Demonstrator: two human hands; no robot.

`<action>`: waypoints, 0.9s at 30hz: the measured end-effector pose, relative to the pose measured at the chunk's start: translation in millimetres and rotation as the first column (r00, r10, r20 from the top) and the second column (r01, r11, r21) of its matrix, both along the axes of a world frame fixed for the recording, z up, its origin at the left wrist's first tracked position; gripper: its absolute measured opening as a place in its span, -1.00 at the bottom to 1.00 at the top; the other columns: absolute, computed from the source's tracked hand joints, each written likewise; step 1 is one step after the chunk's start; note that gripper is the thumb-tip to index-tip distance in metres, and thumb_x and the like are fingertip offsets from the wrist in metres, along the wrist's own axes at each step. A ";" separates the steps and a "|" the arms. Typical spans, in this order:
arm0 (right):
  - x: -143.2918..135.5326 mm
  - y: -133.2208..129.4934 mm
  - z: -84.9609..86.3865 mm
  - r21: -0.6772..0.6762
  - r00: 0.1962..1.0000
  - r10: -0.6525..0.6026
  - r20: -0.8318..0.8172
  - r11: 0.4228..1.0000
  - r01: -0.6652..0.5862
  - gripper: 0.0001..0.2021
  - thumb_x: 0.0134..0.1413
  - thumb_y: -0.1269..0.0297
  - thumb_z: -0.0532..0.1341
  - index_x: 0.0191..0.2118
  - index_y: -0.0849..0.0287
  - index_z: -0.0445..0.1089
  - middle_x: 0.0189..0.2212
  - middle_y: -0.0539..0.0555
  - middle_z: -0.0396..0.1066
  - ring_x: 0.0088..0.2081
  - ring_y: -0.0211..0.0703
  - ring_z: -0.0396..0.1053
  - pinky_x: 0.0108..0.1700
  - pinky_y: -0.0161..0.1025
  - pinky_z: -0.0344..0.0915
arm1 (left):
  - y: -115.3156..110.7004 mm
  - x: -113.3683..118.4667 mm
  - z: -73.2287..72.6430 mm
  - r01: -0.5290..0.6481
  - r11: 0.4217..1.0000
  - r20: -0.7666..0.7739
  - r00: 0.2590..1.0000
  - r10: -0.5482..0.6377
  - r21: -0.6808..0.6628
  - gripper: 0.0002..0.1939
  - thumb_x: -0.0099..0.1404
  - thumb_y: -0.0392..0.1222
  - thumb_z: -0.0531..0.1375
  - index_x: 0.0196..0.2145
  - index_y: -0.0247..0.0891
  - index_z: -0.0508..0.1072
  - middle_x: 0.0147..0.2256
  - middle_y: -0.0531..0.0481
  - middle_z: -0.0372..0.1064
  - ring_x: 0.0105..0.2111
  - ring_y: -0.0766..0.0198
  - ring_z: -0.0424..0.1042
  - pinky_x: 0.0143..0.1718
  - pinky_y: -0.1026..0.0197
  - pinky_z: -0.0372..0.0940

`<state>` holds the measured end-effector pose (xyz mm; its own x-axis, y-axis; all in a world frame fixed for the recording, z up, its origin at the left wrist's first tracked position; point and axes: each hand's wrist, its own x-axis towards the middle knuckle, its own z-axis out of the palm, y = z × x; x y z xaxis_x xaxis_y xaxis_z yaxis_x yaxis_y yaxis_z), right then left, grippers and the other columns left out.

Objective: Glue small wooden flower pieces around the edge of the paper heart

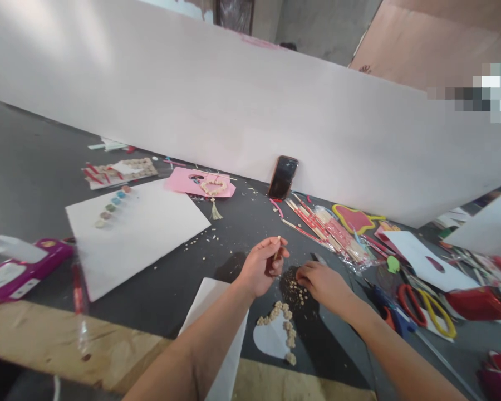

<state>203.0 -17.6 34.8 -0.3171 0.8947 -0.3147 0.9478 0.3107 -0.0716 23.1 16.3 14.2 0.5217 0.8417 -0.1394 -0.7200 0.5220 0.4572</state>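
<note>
My left hand (264, 266) is closed above the dark tabletop, pinching a small pale stick-like piece (279, 239) between thumb and fingers. My right hand (326, 287) reaches down with bent fingertips at a scatter of small beige bits (297, 291); whatever is between those fingers is hidden. Just below both hands lies a white heart-shaped paper (271, 337), its top and right edge lined with beige clusters (291, 333). A white sheet (206, 303) runs under my left forearm.
A phone (284, 177) leans on the white board (234, 106) behind. Red-and-cream sticks (311, 220), scissors (412, 305) and a red can-like object (482, 303) crowd the right. At left are a large white sheet (129, 239), a purple glue-gun-like tool (33, 270) and a beaded heart (212, 186).
</note>
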 end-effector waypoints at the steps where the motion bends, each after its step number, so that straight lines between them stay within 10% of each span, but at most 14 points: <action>1: -0.7 0.5 -1.3 0.001 1.000 0.002 0.009 1.000 -0.002 -0.80 0.14 0.43 0.05 -0.31 0.16 0.42 -0.27 0.11 0.40 -0.17 -0.12 0.36 -0.17 -0.25 0.20 | 0.1 0.3 -0.2 -0.001 1.000 0.000 1.000 0.001 -0.001 -0.74 0.08 -0.12 0.31 -0.35 -0.32 0.37 -0.53 0.05 0.32 -0.69 0.55 0.05 -0.69 0.46 -0.18; 7: 2.9 7.7 4.5 0.055 1.000 0.005 0.017 0.998 -0.006 -0.79 0.10 0.50 0.00 -0.34 0.21 0.37 -0.30 0.20 0.40 -0.17 -0.03 0.35 -0.12 -0.17 0.20 | 1.8 1.7 1.4 -0.010 1.000 -0.021 1.000 0.010 -0.016 -0.71 0.04 -0.10 0.32 -0.37 -0.34 0.38 -0.55 0.03 0.32 -0.70 0.55 0.05 -0.69 0.44 -0.21; 14: -6.4 26.9 54.2 0.200 0.979 -0.065 -0.191 0.974 0.103 -0.83 0.19 0.27 -0.04 -0.31 0.11 0.26 -0.48 0.01 0.39 -0.49 -0.20 0.33 -0.41 -0.29 0.21 | 7.0 4.5 1.0 -0.088 0.989 -0.080 0.994 0.078 -0.121 -0.66 -0.05 -0.07 0.35 -0.40 -0.33 0.38 -0.60 0.05 0.29 -0.72 0.53 0.02 -0.69 0.40 -0.25; 21: -92.5 81.6 94.8 0.404 0.923 0.072 -0.377 0.910 0.094 -0.94 0.07 0.30 0.11 -0.39 0.11 0.29 -0.52 -0.06 0.39 -0.53 -0.28 0.29 -0.47 -0.35 0.17 | 7.0 9.0 0.3 -0.117 0.972 -0.083 0.991 0.102 -0.202 -0.68 -0.08 -0.07 0.32 -0.43 -0.30 0.35 -0.63 0.10 0.27 -0.72 0.52 -0.01 -0.69 0.38 -0.27; 27: -188.0 165.3 65.8 0.374 0.920 0.261 -0.291 0.916 -0.142 -0.94 0.11 0.38 0.16 -0.32 0.15 0.38 -0.39 -0.04 0.44 -0.36 -0.27 0.37 -0.26 -0.30 0.27 | 6.6 12.2 0.3 -0.114 0.963 -0.029 0.993 0.110 -0.242 -0.75 -0.15 -0.18 0.28 -0.52 -0.27 0.28 -0.66 0.11 0.23 -0.73 0.51 -0.02 -0.68 0.37 -0.33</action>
